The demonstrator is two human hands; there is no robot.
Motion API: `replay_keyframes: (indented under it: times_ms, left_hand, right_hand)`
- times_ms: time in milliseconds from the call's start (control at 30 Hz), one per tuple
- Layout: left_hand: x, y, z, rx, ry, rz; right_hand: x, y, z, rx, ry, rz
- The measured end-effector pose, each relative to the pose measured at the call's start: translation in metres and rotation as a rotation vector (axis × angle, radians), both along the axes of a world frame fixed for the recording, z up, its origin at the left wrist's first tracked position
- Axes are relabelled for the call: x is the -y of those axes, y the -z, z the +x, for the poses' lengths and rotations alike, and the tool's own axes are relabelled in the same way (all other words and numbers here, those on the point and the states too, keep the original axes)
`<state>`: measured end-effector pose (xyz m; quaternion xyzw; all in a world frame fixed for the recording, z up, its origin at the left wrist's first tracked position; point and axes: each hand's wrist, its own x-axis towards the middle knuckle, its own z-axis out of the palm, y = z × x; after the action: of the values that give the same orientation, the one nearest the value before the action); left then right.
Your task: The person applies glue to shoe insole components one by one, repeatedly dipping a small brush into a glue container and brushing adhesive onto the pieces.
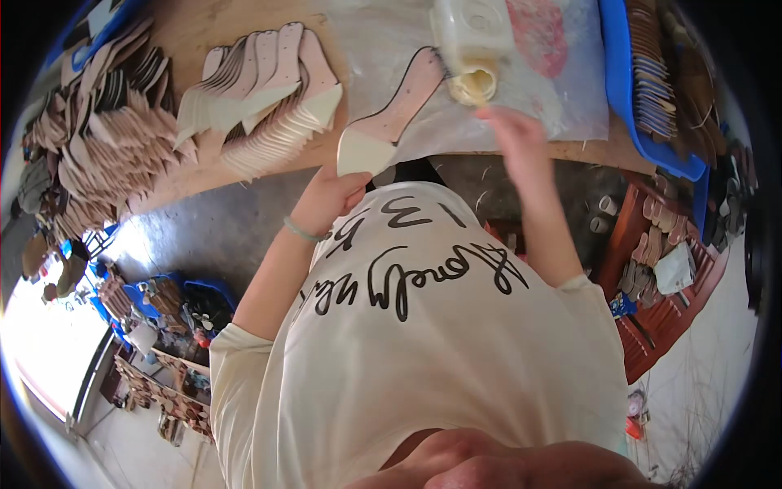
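My left hand (338, 191) grips the wide cream end of a shoe insole (401, 102), its thumb on top. The insole's narrower pink part has a dark edge and points away from me over the plastic sheet. My right hand (521, 134) is partly blurred, its fingers pinched on a thin yellowish stick, perhaps a brush handle (481, 101). This stick reaches into the round mouth of a whitish plastic container (476, 33) lying on its side. Pale, glue-like residue coats the mouth. The stick's far end is hidden inside.
On the table's left lie fanned insoles (277, 98) and a larger pile of similar pieces (114, 138). A plastic sheet (570, 106) with a red patch covers the middle. At right stands a blue tray (619, 90) with stacked pieces. A reddish-brown rack (652, 326) stands below right.
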<state>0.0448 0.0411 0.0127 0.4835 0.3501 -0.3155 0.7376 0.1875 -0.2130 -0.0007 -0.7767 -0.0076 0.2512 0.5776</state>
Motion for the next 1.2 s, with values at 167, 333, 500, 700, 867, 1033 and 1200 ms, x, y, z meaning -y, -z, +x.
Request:
replay_keyframes:
  times_ms: [167, 333, 500, 700, 867, 1033, 1200]
  left_hand:
    - [-0.037, -0.051, -0.009, 0.141, -0.118, -0.205]
    - [-0.075, -0.075, -0.032, 0.279, -0.224, -0.281]
    - [-0.108, -0.084, -0.054, 0.453, -0.303, -0.287]
    - [-0.14, -0.083, -0.078, 0.571, -0.354, -0.311]
    - [-0.154, -0.085, -0.092, 0.609, -0.385, -0.179]
    - [-0.174, -0.079, -0.103, 0.581, -0.421, -0.222]
    - [-0.239, -0.076, -0.106, 0.708, -0.64, 0.365]
  right_hand:
    - [0.04, -0.056, 0.014, -0.062, 0.332, 0.45]
    - [0.013, -0.08, -0.018, -0.038, 0.314, 0.417]
    - [-0.048, -0.107, -0.066, 0.132, 0.005, 0.116]
    - [-0.14, -0.149, -0.107, 0.232, -0.284, 0.0]
    - [-0.2, -0.158, -0.124, 0.588, -0.452, -0.285]
    - [-0.21, -0.149, -0.115, 0.901, -0.385, -0.346]
    - [-0.184, -0.141, -0.112, 0.635, -0.038, -0.282]
